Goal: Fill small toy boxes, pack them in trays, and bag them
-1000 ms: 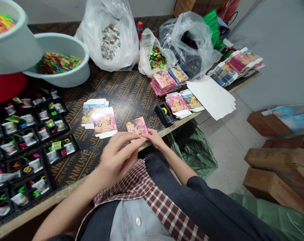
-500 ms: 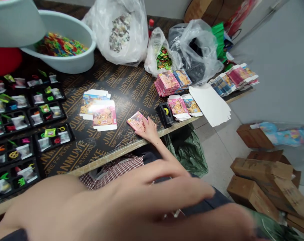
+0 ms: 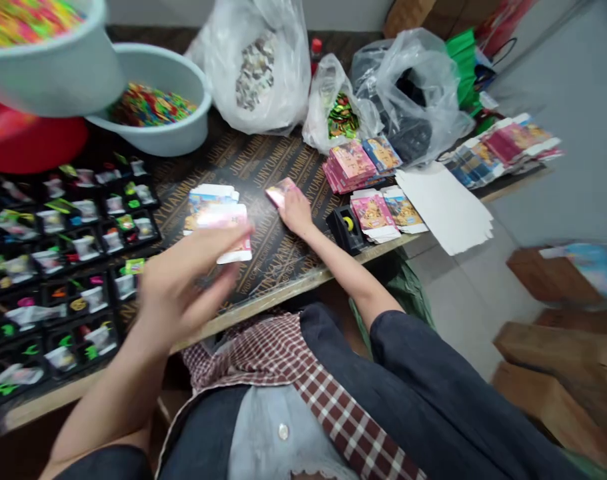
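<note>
I see white glare bleaching the flat pink carton (image 3: 237, 217), the left hand (image 3: 186, 277) before it blurred, the trays (image 3: 68, 267) left of it soft.

the pink box (image 3: 282, 189) is glossy printed card. the table (image 3: 266, 267) is smooth, shiny plywood, the tubs (image 3: 176, 138) smooth plastic, the bags (image 3: 283, 100) thin, crinkled plastic.

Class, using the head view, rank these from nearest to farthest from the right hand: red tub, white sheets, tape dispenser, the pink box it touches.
1. Pink box: touching the right hand.
2. Tape dispenser: just to its right, near the table edge.
3. White sheets: farther right.
4. Red tub: far left.
</note>
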{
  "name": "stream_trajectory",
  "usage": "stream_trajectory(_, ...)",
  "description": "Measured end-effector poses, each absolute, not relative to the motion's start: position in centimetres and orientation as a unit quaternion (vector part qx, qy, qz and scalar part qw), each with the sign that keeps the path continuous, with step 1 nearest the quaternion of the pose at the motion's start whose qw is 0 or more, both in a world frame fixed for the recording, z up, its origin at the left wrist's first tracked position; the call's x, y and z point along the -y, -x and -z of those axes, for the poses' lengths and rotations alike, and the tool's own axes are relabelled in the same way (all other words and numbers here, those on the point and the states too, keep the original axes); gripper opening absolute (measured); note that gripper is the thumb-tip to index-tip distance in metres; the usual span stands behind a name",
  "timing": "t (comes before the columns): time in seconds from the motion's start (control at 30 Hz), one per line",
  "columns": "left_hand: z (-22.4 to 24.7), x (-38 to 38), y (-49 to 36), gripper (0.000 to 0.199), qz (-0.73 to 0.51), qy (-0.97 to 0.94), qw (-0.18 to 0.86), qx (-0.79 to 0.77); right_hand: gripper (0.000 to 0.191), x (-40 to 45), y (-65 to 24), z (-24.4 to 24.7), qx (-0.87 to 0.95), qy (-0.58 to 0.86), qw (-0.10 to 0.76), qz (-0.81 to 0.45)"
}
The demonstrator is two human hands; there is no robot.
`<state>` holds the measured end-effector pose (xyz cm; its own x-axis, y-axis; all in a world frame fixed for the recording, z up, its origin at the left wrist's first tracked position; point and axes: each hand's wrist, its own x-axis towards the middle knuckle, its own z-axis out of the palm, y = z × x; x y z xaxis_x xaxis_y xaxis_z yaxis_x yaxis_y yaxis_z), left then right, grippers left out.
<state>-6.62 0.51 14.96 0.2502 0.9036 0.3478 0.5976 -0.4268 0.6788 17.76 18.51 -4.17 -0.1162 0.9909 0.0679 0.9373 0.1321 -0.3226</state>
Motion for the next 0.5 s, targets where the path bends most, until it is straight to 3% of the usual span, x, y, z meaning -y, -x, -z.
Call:
stream_trajectory(0.1,-7.9,-6.9,7.9,0.038,-0.287,-0.698,0.225,-0.616,0.048,-22.3,-18.9,3.5,0.685,0.695,0.19,-0.109)
stream_trajectory(0.23,-0.1,-8.9,9.8,0.055,-0.145,-0.668,0.141,-0.716,0.051,-22.5,-17.0,2.2,0.706,0.666,0.222,-0.091)
stream_trajectory(0.37,1.8,-7.0,8.3,0.07,-0.08,-0.677,0.096,-0.725,0.04,-19.6,-10.8,1.3,0.825,0.528,0.131,-0.153)
stream_trajectory(0.5,1.5,-6.5,6.4,0.071,-0.064,-0.677,0.097,-0.726,0.058,-18.2,-5.9,0.6,0.831,0.518,0.054,-0.194)
